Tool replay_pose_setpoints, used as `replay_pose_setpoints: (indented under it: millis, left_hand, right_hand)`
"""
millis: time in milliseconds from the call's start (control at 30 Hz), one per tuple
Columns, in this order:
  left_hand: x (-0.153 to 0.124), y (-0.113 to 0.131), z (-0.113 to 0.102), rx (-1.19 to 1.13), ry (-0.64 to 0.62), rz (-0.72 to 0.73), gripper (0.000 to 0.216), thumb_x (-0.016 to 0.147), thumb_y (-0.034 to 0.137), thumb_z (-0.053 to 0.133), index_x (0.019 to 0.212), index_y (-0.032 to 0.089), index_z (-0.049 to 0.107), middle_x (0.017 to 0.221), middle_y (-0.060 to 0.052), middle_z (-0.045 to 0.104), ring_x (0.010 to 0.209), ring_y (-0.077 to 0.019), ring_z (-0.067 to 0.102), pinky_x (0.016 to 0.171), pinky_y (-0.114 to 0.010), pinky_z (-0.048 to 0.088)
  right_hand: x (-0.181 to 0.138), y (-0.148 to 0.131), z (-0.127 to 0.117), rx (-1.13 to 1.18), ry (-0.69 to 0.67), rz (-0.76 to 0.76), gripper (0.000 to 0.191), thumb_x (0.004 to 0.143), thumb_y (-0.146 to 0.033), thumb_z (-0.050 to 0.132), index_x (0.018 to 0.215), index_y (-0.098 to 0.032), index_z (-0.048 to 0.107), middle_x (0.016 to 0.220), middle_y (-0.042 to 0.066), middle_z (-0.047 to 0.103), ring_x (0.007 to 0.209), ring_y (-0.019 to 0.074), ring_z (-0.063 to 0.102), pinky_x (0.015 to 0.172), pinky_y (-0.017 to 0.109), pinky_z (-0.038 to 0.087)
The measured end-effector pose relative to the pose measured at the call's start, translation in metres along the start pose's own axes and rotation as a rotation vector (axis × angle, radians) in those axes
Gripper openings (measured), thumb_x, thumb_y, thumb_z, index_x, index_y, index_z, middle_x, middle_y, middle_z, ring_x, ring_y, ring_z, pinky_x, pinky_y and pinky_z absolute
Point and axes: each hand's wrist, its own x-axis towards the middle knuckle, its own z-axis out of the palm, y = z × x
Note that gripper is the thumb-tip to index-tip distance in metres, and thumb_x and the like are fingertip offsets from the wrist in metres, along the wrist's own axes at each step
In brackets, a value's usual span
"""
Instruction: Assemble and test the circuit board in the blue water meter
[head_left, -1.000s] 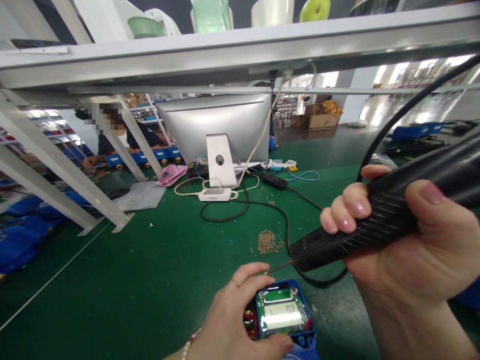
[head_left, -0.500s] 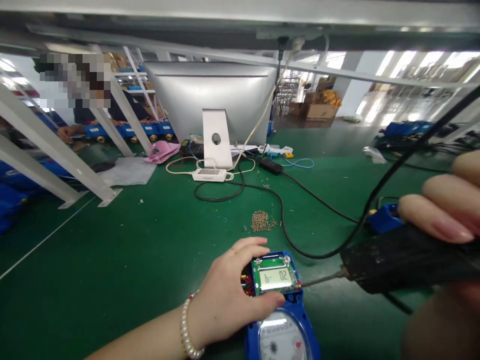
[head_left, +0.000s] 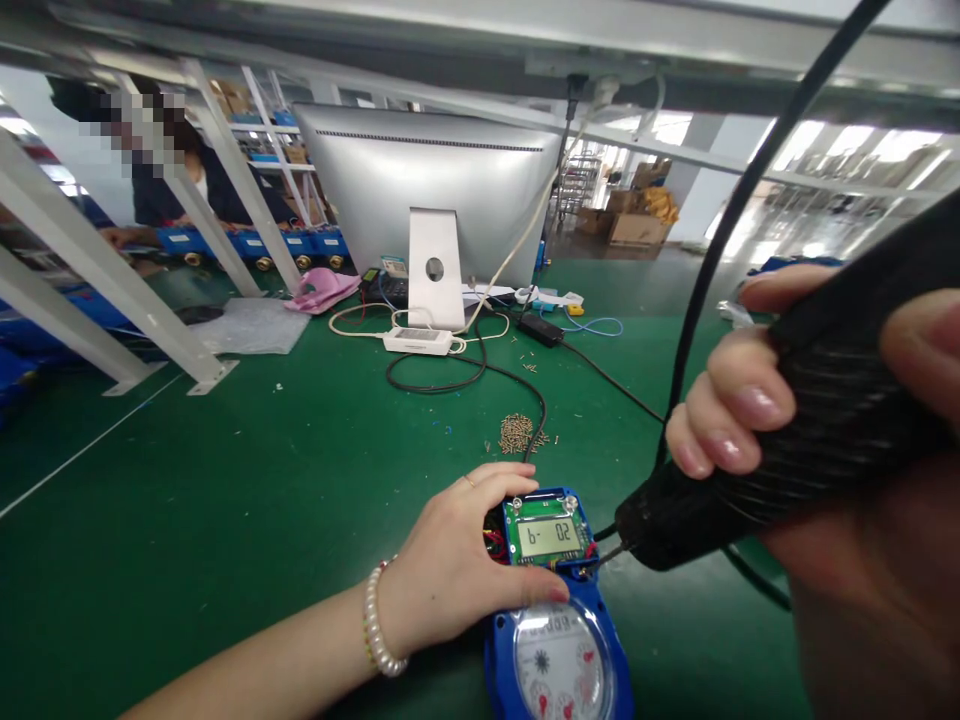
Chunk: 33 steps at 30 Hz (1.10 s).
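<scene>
A blue water meter (head_left: 559, 655) lies on the green table near the front edge, its round dial facing up. Above the dial sits a green circuit board with a small LCD display (head_left: 550, 534) reading characters. My left hand (head_left: 457, 565) grips the meter's left side, thumb along the board's lower edge, fingers over the top. My right hand (head_left: 810, 440) is wrapped round a black electric screwdriver (head_left: 757, 470). Its bit tip (head_left: 600, 560) touches the board's lower right corner. A black cable (head_left: 720, 240) rises from the tool.
A pile of small brass screws (head_left: 517, 433) lies just behind the meter. Farther back stand a silver monitor (head_left: 435, 190), a white power adapter (head_left: 417, 340) and looping cables (head_left: 450, 380). White frame legs (head_left: 150, 310) cross the left. Another person (head_left: 161, 190) sits far left.
The screwdriver swung back from the right toward the meter and its bit now rests on the board's lower right corner. My left hand stayed on the meter while the view tilted down slightly.
</scene>
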Motion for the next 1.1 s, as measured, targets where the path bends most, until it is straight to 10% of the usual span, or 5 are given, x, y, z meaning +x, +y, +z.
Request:
replay_pose_setpoints:
  millis: [733,1100]
  left_hand:
    - [0.002,0.001,0.0,0.01,-0.018,-0.008,0.072,0.053,0.054,0.083,0.114,0.024,0.059,0.127,-0.004,0.057,0.116,-0.025,0.052,0.102,-0.039,0.042]
    - [0.001,0.0,-0.007,-0.018,-0.077,-0.021,0.076,0.053,0.052,0.084,0.119,0.028,0.056,0.13,-0.004,0.055,0.119,-0.0277,0.05,0.105,-0.042,0.038]
  right_hand:
    - [-0.009,0.005,0.037,-0.13,-0.205,0.084,0.009,0.079,-0.032,0.067,0.083,-0.024,0.067,0.056,-0.002,0.053,0.047,0.0122,0.05,0.042,0.025,0.041]
    - [-0.013,0.001,0.02,-0.045,-0.198,0.162,0.053,0.067,-0.046,0.072,0.114,-0.023,0.062,0.05,-0.001,0.055,0.042,0.0173,0.049,0.041,0.032,0.041]
